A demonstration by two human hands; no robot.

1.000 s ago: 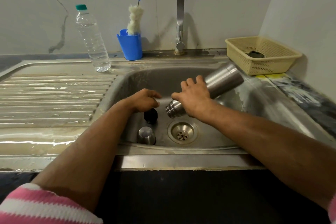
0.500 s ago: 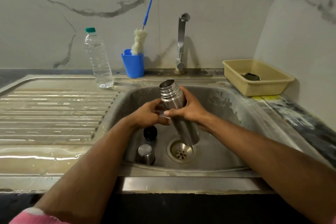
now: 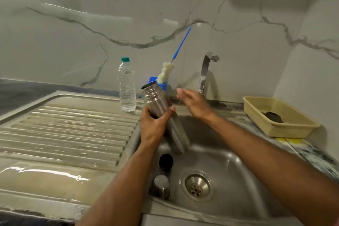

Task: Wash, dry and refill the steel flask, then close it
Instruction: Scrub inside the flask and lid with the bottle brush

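Left hand (image 3: 153,127) holding steel flask (image 3: 161,110), sink (image 3: 229,161)

The flask (image 3: 161,113) is brushed steel, the sink (image 3: 229,180) dull wet steel, the basket (image 3: 293,126) matt plastic, the water bottle (image 3: 126,90) clear plastic.

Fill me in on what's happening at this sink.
A person is washing a steel flask over the sink. The left hand grips the open flask, tilted, mouth up. The right hand is open and free, stretched toward the bottle brush in the blue cup beside the tap. The flask's steel cap and black stopper lie in the basin near the drain. A capped water bottle stands on the drainboard.
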